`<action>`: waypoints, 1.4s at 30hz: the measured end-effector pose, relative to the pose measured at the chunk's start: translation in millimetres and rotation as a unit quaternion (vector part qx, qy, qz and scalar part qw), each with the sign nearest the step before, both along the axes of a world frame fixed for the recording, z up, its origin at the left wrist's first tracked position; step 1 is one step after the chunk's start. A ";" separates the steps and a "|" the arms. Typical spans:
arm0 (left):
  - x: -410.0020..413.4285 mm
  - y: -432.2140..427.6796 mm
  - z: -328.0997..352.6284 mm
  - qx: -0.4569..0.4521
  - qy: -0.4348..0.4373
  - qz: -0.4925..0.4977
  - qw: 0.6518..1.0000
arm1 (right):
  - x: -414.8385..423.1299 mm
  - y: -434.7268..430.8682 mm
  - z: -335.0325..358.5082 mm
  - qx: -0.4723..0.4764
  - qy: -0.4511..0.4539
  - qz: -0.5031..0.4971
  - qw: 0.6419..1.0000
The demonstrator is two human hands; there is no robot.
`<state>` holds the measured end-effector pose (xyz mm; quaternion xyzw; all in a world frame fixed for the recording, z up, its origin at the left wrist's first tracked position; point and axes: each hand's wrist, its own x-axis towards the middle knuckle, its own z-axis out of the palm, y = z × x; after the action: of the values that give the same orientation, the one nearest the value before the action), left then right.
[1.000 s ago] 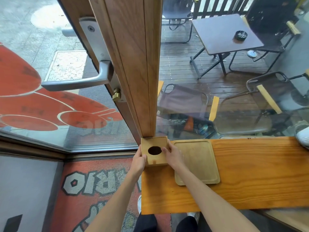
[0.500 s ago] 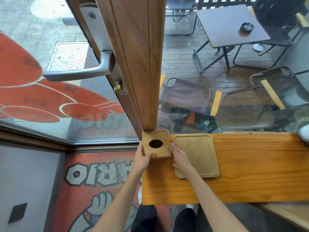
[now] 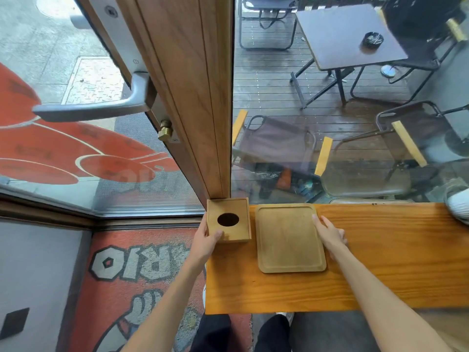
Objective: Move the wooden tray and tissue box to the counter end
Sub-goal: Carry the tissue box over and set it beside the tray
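A square wooden tissue box (image 3: 228, 219) with a dark oval hole in its top stands at the far left corner of the orange wooden counter (image 3: 380, 262), against the wooden door post (image 3: 193, 97). My left hand (image 3: 205, 240) grips its left side, thumb on the top. Just right of the box lies a flat rectangular wooden tray (image 3: 286, 237), empty. My right hand (image 3: 330, 233) rests with spread fingers against the tray's right edge.
The counter ends at the left by my left hand, with a red printed floor mat (image 3: 127, 275) below. A glass door with a metal handle (image 3: 96, 107) stands left of the post. A white object (image 3: 459, 207) sits at the counter's far right. Chairs and a table stand outside the window.
My right hand left the tissue box and moved right to the tray's right edge. My left hand stays on the box, which sits against the post.
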<state>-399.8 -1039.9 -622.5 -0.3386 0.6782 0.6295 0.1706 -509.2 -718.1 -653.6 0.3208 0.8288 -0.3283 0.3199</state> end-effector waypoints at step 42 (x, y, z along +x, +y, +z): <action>21.9 9.9 -1.4 -0.414 -0.017 -0.317 0.853 | 100.1 -178.1 22.2 0.141 0.187 0.455 0.859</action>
<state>-377.9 -1030.0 -623.9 -0.1553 0.9436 0.1963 0.2167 -409.1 -896.2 -631.3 -0.1177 0.9642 -0.0791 0.2243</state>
